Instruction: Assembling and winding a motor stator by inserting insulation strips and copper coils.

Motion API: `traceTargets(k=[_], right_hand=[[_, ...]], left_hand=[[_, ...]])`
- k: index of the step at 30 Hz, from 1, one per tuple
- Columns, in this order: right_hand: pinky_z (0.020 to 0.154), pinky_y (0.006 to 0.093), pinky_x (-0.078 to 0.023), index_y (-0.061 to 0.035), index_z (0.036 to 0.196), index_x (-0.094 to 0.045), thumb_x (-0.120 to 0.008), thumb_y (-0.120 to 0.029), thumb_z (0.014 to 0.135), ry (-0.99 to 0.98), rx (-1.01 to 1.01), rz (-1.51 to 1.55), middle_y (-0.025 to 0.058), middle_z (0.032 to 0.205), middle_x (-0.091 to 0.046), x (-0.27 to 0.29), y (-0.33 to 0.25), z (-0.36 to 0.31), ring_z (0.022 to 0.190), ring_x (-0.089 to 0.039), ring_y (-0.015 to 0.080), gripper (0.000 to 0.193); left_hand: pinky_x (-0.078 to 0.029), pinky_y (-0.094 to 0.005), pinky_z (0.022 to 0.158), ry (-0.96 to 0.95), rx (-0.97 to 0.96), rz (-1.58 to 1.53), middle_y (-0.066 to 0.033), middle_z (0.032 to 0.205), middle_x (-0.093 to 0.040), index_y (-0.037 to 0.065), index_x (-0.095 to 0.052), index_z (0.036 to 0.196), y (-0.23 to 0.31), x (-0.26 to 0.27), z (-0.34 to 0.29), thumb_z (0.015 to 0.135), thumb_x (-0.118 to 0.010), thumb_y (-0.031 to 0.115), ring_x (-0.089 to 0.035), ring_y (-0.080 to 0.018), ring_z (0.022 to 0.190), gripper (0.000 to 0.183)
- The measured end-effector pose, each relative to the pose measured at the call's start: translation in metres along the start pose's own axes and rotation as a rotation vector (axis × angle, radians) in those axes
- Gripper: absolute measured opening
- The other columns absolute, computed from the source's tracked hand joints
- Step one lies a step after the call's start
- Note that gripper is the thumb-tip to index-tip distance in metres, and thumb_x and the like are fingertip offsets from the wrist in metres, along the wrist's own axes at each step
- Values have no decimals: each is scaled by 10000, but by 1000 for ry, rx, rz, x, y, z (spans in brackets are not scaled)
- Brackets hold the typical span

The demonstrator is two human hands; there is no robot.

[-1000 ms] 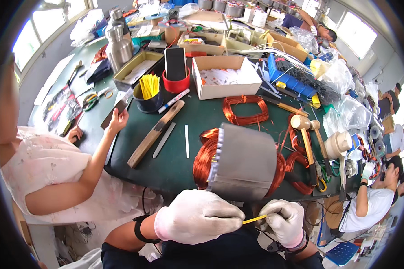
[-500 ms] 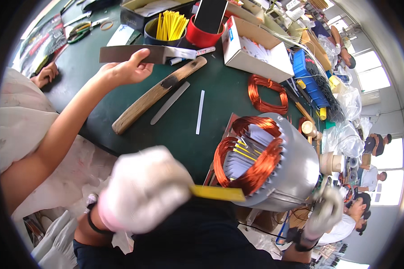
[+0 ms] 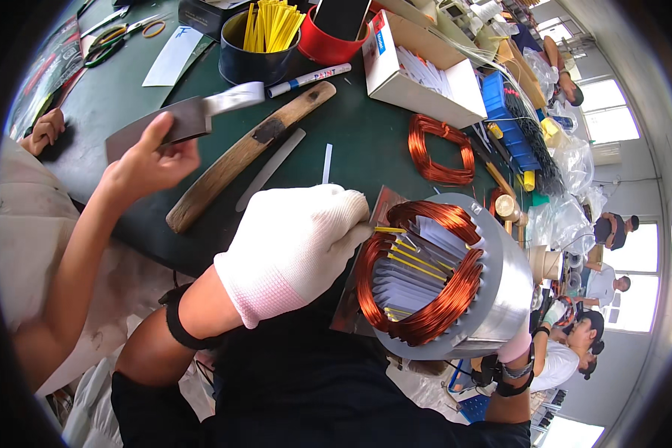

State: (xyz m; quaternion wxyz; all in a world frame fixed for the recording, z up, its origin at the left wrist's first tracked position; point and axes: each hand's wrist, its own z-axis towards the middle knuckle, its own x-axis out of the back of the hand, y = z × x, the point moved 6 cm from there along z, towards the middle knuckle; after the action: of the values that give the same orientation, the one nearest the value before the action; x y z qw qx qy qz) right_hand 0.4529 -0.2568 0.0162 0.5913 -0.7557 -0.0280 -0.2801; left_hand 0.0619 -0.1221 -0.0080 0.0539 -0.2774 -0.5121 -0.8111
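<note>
A thin yellow insulation strip [image 3: 390, 230] is pinched at the closed fingertips of the white-gloved left hand [image 3: 295, 243], at the near rim of the copper winding [image 3: 418, 280] inside a grey cylindrical metal motor stator [image 3: 493, 291]. The stator is tilted, its open end turned toward the camera, above the edge of the dark green table [image 3: 366, 142]. Only the pink cuff of the right hand [image 3: 517, 348] is seen under the stator; its fingers are hidden, so their state cannot be told.

Single head cam, fisheye (edges bend), looking steeply down, close over motor stator [image 3: 455, 276], green table [image 3: 366, 142] beyond
</note>
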Motion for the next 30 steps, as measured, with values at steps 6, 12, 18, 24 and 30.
traceTargets(k=[6, 12, 18, 24, 30], right_hand=[[846, 343, -560, 16, 1069, -723, -790, -79, 813, -94, 72, -184, 155, 1009, -761, -12, -13, 8, 948, -743, 251, 280], [817, 339, -564, 13, 1058, -726, -793, -68, 805, -195, 146, -358, 149, 994, -766, -23, -22, 5, 919, -747, 244, 274], [787, 334, -568, 11, 1047, -729, -796, -58, 797, -294, 211, -526, 143, 980, -771, -26, -27, -9, 890, -752, 237, 268], [684, 318, -549, 31, 975, -727, -808, -59, 772, -209, 180, -472, 149, 864, -762, -26, -28, -6, 772, -744, 208, 237], [660, 338, -540, 7, 974, -717, -781, -90, 779, -262, 454, -704, 163, 816, -733, -46, -64, 1, 726, -725, 297, 227]], left_hand=[[-535, -391, 636, 9, -34, -3, -138, 794, -667, 33, -705, 925, 1, 2, -2, 872, -724, 73, -675, -342, 702, 69], [-533, -385, 630, 7, -29, 8, -135, 789, -664, 35, -704, 926, 5, 5, -4, 862, -733, 64, -674, -338, 695, 76], [-527, -393, 623, -21, -32, 79, -117, 778, -657, 48, -693, 913, 7, 1, -1, 855, -743, 70, -669, -337, 694, 79], [-525, -417, 644, -136, -100, 229, -101, 770, -650, 58, -663, 872, 11, -2, 7, 842, -742, 85, -673, -336, 738, 89], [-533, -404, 653, -183, -57, 187, -127, 783, -660, 56, -692, 915, -7, -4, 17, 866, -731, 106, -682, -336, 744, 80]])
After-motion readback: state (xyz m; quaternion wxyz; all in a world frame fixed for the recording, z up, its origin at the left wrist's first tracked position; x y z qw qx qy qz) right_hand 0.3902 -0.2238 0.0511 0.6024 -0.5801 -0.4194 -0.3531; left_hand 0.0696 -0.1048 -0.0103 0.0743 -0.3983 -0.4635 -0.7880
